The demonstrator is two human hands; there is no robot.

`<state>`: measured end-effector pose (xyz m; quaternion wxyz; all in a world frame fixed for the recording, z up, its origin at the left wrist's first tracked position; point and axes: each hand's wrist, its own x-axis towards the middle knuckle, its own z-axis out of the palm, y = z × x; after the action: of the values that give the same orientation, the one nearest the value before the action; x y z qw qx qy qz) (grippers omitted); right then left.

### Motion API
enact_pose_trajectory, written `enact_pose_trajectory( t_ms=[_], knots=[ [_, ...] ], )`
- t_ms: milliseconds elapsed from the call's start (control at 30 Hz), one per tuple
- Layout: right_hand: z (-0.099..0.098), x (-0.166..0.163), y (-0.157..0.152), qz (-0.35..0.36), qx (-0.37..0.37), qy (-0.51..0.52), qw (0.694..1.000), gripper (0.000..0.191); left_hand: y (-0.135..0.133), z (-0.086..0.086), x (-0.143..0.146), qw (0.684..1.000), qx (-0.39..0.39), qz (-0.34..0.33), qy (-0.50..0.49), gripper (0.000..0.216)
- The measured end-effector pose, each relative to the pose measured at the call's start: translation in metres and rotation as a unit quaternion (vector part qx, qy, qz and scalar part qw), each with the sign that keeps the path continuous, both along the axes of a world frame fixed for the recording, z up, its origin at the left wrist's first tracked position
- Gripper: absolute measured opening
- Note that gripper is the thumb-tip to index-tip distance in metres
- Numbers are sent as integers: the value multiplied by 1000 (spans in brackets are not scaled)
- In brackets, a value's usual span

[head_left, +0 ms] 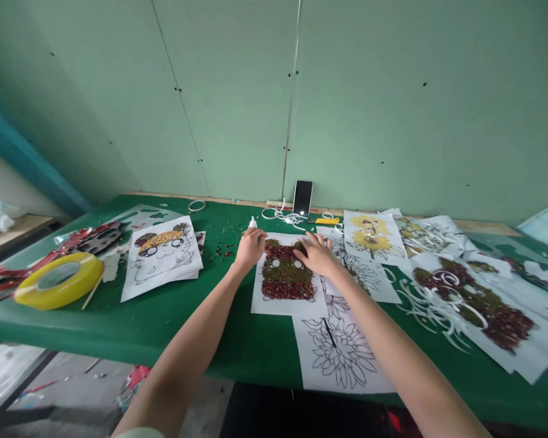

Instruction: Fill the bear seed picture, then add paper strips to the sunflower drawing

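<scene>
My left hand (pixel 249 246) is closed around a small white glue bottle (pixel 252 223), whose tip sticks up above my fingers, at the upper left corner of a paper sheet (pixel 287 306). That sheet carries a cartoon animal picture (pixel 287 272) filled with red and green seeds. My right hand (pixel 316 252) lies flat on the upper right part of the same picture, fingers spread and pressing down. Both forearms reach in from the bottom of the view.
The green table (pixel 173 322) holds a partly filled hamster sheet (pixel 162 254), flower outline sheets (pixel 342 353), yellow flower sheets (pixel 369 234), a large seed picture (pixel 479 304), a yellow tape roll (pixel 57 280), loose seeds (pixel 223 240), and a phone (pixel 302 197) leaning on the wall.
</scene>
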<state>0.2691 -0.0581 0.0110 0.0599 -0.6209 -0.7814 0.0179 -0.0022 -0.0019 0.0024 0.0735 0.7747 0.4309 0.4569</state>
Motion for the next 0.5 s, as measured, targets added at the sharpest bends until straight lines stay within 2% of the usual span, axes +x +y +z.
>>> enact_pose_trajectory(
  t_ms=[200,500],
  knots=[
    [-1,-10,1,20,-14,6,1000,84,-1,1,0,1000,-5,10,2,29],
    [1,-5,-6,-7,-32,3,999,90,-2,3,-1,1000,-7,8,-10,29]
  ],
)
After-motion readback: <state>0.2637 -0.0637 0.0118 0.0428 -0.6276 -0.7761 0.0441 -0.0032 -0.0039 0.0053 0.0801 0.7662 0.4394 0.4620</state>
